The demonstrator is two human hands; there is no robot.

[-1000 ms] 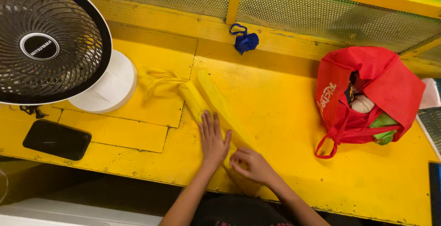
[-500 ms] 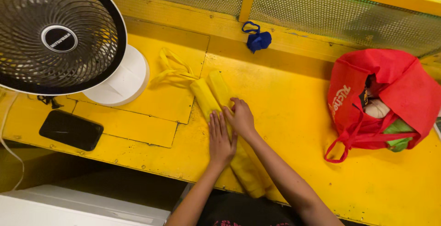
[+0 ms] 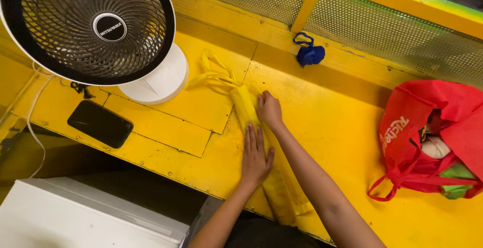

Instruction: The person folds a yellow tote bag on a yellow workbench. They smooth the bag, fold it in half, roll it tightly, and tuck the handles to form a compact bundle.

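Note:
A yellow cloth bag [image 3: 245, 106], folded into a long narrow strip, lies on the yellow table [image 3: 332, 127] with its handles [image 3: 211, 74] spread toward the fan. My left hand [image 3: 255, 155] lies flat on the strip's middle, fingers together and pointing away from me. My right hand [image 3: 270, 109] presses on the strip farther up, near the handle end. The strip's near end [image 3: 284, 197] hangs at the table's front edge.
A white fan [image 3: 90, 26] with a black grille stands at the left on its round base [image 3: 161, 77]. A black phone [image 3: 99, 123] lies near the front left. A small blue folded bag [image 3: 308, 54] sits by the mesh back wall. A stuffed red bag [image 3: 427, 137] is at right.
My right hand has slid up the folded bag from its near end toward the handles. My left hand stays flat on the middle. The view has shifted left.

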